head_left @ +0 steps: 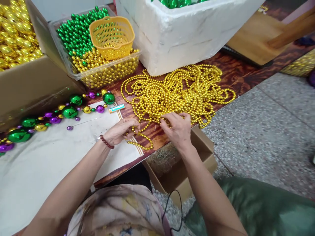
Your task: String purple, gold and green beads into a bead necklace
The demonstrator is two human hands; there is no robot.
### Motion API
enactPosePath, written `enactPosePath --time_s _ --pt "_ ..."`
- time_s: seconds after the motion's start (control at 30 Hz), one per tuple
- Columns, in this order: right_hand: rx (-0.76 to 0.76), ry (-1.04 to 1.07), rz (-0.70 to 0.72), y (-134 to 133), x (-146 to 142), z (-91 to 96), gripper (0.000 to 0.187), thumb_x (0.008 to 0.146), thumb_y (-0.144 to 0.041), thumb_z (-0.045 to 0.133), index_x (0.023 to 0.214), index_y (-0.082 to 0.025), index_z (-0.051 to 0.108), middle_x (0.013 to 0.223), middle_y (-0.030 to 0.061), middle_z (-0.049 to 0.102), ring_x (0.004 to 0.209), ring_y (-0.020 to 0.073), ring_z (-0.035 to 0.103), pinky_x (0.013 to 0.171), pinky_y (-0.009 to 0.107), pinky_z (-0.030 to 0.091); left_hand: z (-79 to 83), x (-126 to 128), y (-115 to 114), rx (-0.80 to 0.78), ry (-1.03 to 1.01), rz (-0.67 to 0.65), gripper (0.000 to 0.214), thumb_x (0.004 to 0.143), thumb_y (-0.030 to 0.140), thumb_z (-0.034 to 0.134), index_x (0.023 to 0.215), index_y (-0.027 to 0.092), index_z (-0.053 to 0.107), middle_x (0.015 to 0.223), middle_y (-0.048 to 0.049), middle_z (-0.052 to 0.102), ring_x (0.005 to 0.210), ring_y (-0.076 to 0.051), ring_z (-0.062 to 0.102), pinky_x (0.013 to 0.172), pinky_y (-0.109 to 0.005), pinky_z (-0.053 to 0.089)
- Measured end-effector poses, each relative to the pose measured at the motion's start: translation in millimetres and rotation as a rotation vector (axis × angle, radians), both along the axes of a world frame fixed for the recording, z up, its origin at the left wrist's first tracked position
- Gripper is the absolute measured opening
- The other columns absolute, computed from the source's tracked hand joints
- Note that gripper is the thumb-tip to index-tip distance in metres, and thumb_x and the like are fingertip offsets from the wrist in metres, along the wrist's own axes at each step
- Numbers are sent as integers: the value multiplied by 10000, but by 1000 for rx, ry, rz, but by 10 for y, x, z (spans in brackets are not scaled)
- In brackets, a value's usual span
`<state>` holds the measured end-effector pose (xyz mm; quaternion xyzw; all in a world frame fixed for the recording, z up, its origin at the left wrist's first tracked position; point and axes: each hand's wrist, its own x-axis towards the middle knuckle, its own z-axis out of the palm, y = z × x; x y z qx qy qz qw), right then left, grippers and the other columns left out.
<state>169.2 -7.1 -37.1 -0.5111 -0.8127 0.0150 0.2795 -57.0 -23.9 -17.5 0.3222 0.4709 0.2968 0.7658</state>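
Observation:
My left hand (124, 130), with a dark red bead bracelet (107, 142) on its wrist, pinches a strand of gold beads (145, 146). Part of that strand loops down over the table edge of the white cloth. My right hand (177, 130) has its fingers curled and closed at the near side of a tangled pile of gold bead strings (172, 91). What lies between its fingertips is mostly hidden. A thin line, perhaps thread, shows faintly between the two hands.
On the white cloth (61, 170) lie a green, purple and gold bead garland (70, 112) and a small blue-and-white packet (117, 108). Behind are a clear bin (108, 73) of beads, a yellow basket (112, 49) and a foam box (177, 36). An open carton (182, 173) stands below the table.

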Motion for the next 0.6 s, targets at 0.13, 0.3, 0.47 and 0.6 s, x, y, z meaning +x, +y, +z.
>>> enactPosePath --time_s 0.13,0.3,0.47,0.6 --pt "-6 -171 40 4 -35 3 146 948 -270 520 879 -237 644 842 11 737 772 193 608 868 419 292 15 -168 -62 -2 -16 81 264 783 361 699 696 141 584 562 49 488 374 -5 289 385 -180 150" --pt "-18 -361 113 40 -138 213 215 919 -294 560 730 -216 624 702 21 692 666 184 566 770 394 290 87 -208 -132 22 -29 120 298 755 373 732 678 134 573 541 47 494 376 -6 305 390 -180 146" --pt "37 -144 102 725 -596 691 215 957 -374 513 911 -258 688 801 43 727 635 194 569 616 341 294 195 -182 -174 11 -82 146 290 747 393 724 718 130 604 522 50 492 358 -9 275 388 -193 128" --pt "-52 -6 93 1582 -1248 944 389 947 -283 475 1317 -266 594 1037 74 737 880 266 635 726 360 414 291 -197 -281 -26 -121 158 279 723 379 731 717 131 605 527 47 505 344 -4 267 388 -198 120"
